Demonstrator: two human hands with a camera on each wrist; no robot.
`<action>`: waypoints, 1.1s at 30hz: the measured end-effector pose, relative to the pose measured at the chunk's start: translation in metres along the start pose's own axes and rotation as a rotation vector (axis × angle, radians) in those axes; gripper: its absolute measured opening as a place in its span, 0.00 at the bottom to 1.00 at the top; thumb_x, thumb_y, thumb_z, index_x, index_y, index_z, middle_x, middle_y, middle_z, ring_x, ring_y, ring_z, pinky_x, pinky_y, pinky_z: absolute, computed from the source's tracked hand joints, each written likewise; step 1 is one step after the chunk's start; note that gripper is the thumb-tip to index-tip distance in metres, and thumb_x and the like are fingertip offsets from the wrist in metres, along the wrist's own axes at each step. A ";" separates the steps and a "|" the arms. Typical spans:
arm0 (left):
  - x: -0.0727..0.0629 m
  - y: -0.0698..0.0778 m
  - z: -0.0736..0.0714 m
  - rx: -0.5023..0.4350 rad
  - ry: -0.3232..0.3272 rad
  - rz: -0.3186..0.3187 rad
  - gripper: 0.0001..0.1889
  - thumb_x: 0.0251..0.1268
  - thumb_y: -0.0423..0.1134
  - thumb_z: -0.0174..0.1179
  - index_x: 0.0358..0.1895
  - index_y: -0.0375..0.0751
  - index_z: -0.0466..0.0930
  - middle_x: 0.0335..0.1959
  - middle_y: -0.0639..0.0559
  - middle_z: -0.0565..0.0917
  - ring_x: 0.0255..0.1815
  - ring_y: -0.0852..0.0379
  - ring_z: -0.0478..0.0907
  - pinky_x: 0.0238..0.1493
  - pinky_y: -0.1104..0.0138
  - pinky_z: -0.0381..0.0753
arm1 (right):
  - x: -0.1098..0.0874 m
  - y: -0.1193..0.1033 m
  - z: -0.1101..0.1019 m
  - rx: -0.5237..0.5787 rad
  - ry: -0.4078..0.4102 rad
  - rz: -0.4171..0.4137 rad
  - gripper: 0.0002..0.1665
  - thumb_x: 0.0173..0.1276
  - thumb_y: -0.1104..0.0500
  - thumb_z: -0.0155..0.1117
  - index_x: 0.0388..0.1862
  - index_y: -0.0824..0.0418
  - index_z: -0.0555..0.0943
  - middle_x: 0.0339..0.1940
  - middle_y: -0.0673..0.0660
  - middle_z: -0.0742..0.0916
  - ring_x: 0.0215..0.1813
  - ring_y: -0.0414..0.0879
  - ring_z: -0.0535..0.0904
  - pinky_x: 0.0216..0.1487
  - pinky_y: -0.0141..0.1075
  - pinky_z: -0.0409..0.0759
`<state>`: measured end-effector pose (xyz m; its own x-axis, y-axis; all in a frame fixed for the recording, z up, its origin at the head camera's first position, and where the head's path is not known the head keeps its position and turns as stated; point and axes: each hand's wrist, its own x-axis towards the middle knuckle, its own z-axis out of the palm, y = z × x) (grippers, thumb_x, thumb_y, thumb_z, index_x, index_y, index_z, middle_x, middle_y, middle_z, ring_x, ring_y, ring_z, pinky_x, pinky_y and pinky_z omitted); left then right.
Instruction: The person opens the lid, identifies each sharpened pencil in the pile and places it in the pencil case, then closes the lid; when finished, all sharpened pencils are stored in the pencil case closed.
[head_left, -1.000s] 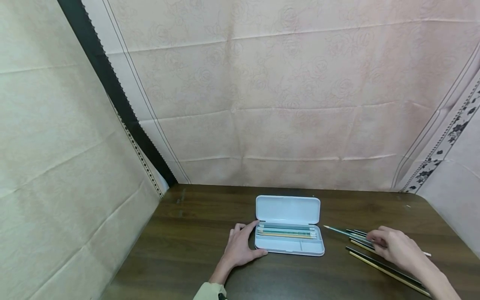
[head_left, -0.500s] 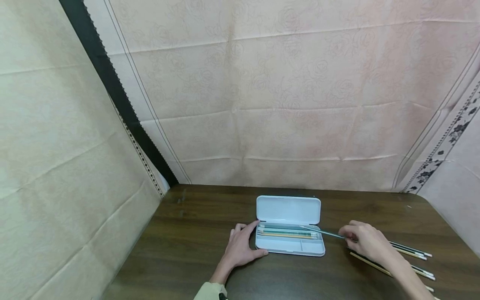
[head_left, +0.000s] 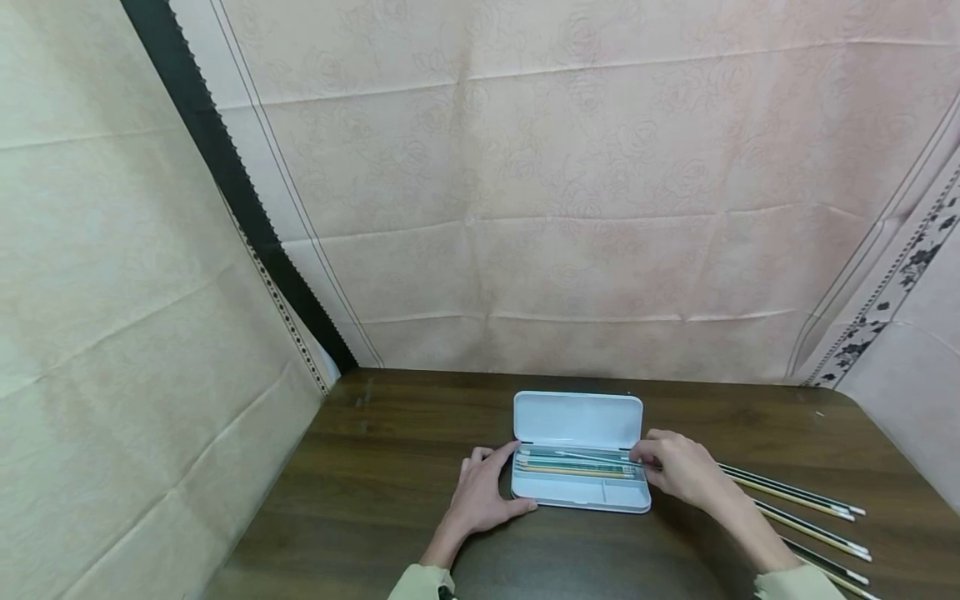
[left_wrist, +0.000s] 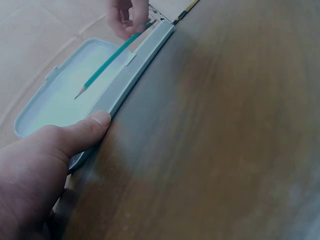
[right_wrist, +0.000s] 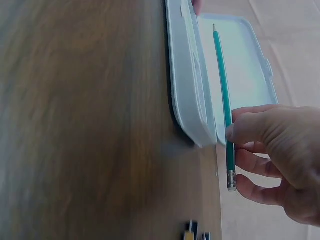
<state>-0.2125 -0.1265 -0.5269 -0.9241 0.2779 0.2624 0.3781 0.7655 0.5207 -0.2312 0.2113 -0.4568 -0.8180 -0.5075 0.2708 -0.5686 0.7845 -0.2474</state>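
Observation:
A light-blue pencil case (head_left: 558, 492) lies on the table with its lid (head_left: 577, 419) raised. My left hand (head_left: 480, 496) holds the case's left end, thumb at the front edge and a finger at the back corner. Several green and yellow pencils (head_left: 573, 472) lie side by side in the back part of the case. At the right end, my right hand (head_left: 682, 471) pinches a green pencil (right_wrist: 225, 85) between thumb and fingers near its eraser end. Its sharpened tip points left over the open case. In the left wrist view, the pencil slants above the case rim.
Several black and yellow pencils (head_left: 813, 533) lie in loose groups on the brown wooden table (head_left: 420, 433) at the right, partly behind the right forearm. Pale patterned cloth (head_left: 585, 250) stands behind the table and along its sides.
My right hand has moved left from the loose pencils to the case, bringing the green pencil over it. The left hand and the case have stayed in place.

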 end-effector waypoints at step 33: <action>0.001 0.001 0.000 -0.009 -0.016 -0.025 0.48 0.48 0.65 0.74 0.75 0.55 0.67 0.61 0.57 0.78 0.54 0.54 0.66 0.50 0.57 0.64 | 0.036 -0.028 0.039 -0.058 0.058 -0.095 0.11 0.55 0.70 0.76 0.33 0.55 0.90 0.29 0.48 0.82 0.30 0.40 0.72 0.33 0.37 0.78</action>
<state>-0.2130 -0.1256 -0.5267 -0.9338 0.2682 0.2367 0.3557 0.7671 0.5338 -0.2481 0.1577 -0.4765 -0.7534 -0.5605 0.3438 -0.6360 0.7539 -0.1648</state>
